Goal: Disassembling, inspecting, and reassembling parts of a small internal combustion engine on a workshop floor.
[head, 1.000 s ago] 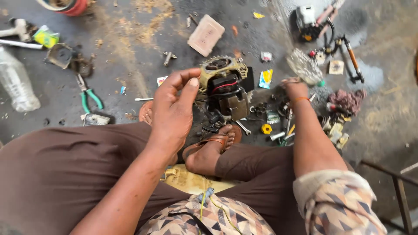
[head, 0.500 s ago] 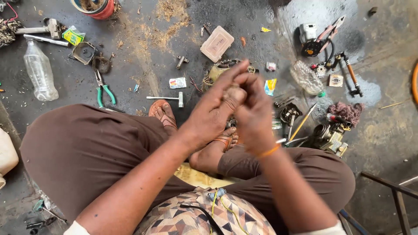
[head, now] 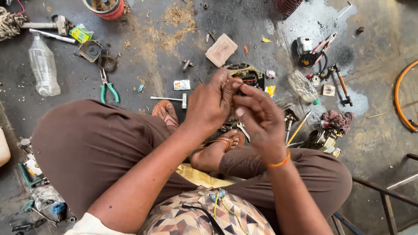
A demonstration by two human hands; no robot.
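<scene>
I sit cross-legged on a dirty concrete floor and hold both hands together above my sandalled feet. My left hand (head: pixel 211 102) is curled, its fingertips pinched on a small part that the fingers hide. My right hand (head: pixel 261 119), with an orange band at the wrist, meets it fingertip to fingertip; its grip is unclear. Just beyond the hands a black engine part with red wires (head: pixel 247 75) lies on the floor. Small wrenches and metal bits (head: pixel 243 130) lie by my right foot.
Green-handled pliers (head: pixel 107 87), a T-handle wrench (head: pixel 172 99) and a clear plastic bottle (head: pixel 43 65) lie to the left. A beige square box (head: pixel 221 50) lies ahead. A screwdriver (head: pixel 342 85), a rag (head: pixel 337 118) and an orange hose (head: pixel 402 100) are on the right. A metal frame (head: pixel 383 191) stands lower right.
My right hand came up off the floor on the right and joined my left hand in front of me. The view tilted back, which shows more of the floor.
</scene>
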